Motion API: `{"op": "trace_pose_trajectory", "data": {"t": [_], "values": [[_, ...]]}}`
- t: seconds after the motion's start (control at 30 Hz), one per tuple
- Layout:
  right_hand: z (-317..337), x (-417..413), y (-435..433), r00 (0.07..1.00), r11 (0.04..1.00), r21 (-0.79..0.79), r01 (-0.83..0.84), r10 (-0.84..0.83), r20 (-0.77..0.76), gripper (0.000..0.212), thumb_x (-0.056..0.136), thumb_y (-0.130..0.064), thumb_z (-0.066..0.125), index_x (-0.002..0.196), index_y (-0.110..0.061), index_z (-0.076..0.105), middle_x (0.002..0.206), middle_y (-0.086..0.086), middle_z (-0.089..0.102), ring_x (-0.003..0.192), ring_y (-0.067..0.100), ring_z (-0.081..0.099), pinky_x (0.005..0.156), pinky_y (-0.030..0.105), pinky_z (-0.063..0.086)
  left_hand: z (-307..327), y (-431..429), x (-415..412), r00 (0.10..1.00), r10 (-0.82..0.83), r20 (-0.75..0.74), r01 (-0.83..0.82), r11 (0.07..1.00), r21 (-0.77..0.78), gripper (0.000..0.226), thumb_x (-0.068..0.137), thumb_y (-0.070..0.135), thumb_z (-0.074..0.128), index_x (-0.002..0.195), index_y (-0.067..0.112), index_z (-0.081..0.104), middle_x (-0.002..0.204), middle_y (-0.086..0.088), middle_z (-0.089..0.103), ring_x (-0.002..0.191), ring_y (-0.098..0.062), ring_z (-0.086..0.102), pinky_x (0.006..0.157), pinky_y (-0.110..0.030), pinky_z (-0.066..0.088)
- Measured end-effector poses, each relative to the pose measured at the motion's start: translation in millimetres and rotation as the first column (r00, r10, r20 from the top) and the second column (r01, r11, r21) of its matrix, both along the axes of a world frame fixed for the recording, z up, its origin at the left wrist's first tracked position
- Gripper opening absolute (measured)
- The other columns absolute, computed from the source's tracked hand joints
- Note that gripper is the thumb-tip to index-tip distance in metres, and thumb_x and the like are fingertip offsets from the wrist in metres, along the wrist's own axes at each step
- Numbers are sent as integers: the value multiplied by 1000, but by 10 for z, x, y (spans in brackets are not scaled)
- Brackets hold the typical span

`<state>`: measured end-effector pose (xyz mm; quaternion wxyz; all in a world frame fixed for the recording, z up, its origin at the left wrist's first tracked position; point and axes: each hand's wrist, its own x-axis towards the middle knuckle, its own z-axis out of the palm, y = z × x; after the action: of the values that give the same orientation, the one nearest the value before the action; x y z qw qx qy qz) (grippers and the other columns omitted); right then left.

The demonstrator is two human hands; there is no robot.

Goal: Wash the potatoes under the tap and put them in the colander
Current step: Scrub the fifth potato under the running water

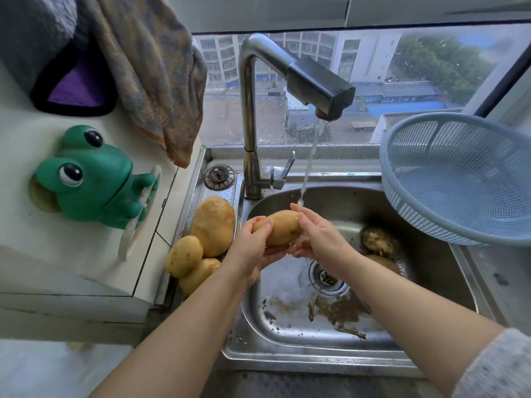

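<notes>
step in hand: rinsing one potato (280,226) under the tap (316,81). the potato is held over the far left part of the sink (287,349), with its right end directly under the stream of water (309,165). the left hand (253,248) grips the left end, thumb on top and fingers curled beneath. the right hand (319,239) is cupped round the right end, fingers curled against the skin where the water lands.

recommended procedure, judged from this position:
1. carry the weight with the left hand and rub with the fingers of the right hand.
2. turn the potato about its long axis so each face passes under the stream, then swap ends.
3. work the hollows and eyes, where soil is likely to lodge.
4. a wet potato is probably slippery, so hold it low over the sink.

the colander (448,168) sits tilted at the right of the sink, with nothing in it. transfer the potato there once the skin looks clean. three potatoes (212,225) lie on the ledge left of the sink. two muddy ones (377,241) lie in the sink on the right, and soil lies near the drain (326,278)
</notes>
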<state>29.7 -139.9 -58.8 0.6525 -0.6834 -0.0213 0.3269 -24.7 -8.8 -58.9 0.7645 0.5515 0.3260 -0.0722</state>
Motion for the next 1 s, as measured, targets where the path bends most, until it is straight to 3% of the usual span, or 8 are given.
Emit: {"op": "trace_pose_trajectory", "data": {"t": [0.1, 0.2, 0.27, 0.4, 0.57, 0.73, 0.87, 1.0], "values": [[83, -14, -51, 959, 975, -128, -180, 203, 197, 44, 98, -29, 52, 141, -32, 40, 101, 4, 60, 62, 10, 62, 68, 28, 57, 16, -9, 22, 998, -45, -46, 46, 999, 29, 34, 105, 37, 35, 128, 16, 49, 110, -18, 62, 81, -25, 69, 67, -32, 57], [117, -16, -61, 914, 954, -237, -183, 254, 316, 51, 90, -27, 67, 135, -29, 44, 97, 6, 61, 63, 9, 62, 65, 22, 56, 14, -34, 63, 993, -88, -81, 97, 989, 114, 40, 104, 45, 31, 125, 16, 50, 103, -16, 62, 75, -20, 62, 63, -29, 54], [123, 29, -116, 945, 969, -152, -197, 229, 232, 52, 89, -21, 67, 136, -25, 47, 101, 9, 62, 66, 10, 64, 67, 23, 56, 15, -19, 67, 991, -120, -64, 127, 985, 114, 40, 102, 46, 37, 125, 16, 48, 103, -16, 59, 74, -20, 61, 62, -28, 53], [195, 169, -270, 954, 959, 80, -272, 279, -112, 49, 93, -6, 58, 138, -22, 47, 106, 16, 62, 76, 21, 70, 71, 26, 57, 18, -1, 34, 983, -172, -62, 174, 984, 35, 39, 100, 43, 47, 126, 14, 48, 104, -16, 55, 69, -17, 58, 58, -24, 53], [181, 153, -174, 969, 966, -133, -220, 232, 82, 48, 88, -16, 68, 134, -20, 54, 110, 17, 62, 68, 19, 70, 66, 25, 58, 12, -91, 93, 990, -138, -31, 141, 981, 137, 40, 100, 40, 46, 127, 11, 45, 103, -14, 56, 68, -15, 56, 56, -22, 53], [256, 306, -243, 961, 966, 33, -256, 258, -98, 52, 90, -3, 60, 139, -15, 47, 113, 21, 60, 76, 28, 70, 71, 32, 61, 119, -70, 195, 989, -135, -59, 140, 985, 97, 40, 101, 39, 46, 127, 10, 45, 96, -15, 55, 60, -15, 54, 53, -22, 54], [270, 317, -192, 968, 960, -193, -202, 225, 110, 50, 84, -14, 72, 131, -16, 55, 107, 19, 65, 86, 39, 70, 69, 32, 61, 152, -131, 275, 986, -164, -44, 169, 967, 191, 42, 100, 42, 46, 126, 9, 45, 103, -16, 57, 65, -15, 56, 54, -23, 53], [304, 404, -264, 967, 967, -48, -249, 246, -68, 51, 88, -6, 64, 136, -13, 51, 115, 23, 62, 82, 31, 71, 72, 31, 61, 192, -116, 295, 981, -186, -51, 191, 972, 138, 31, 103, 37, 42, 117, 11, 49, 91, -13, 55, 62, -14, 53, 56, -23, 53]]}}
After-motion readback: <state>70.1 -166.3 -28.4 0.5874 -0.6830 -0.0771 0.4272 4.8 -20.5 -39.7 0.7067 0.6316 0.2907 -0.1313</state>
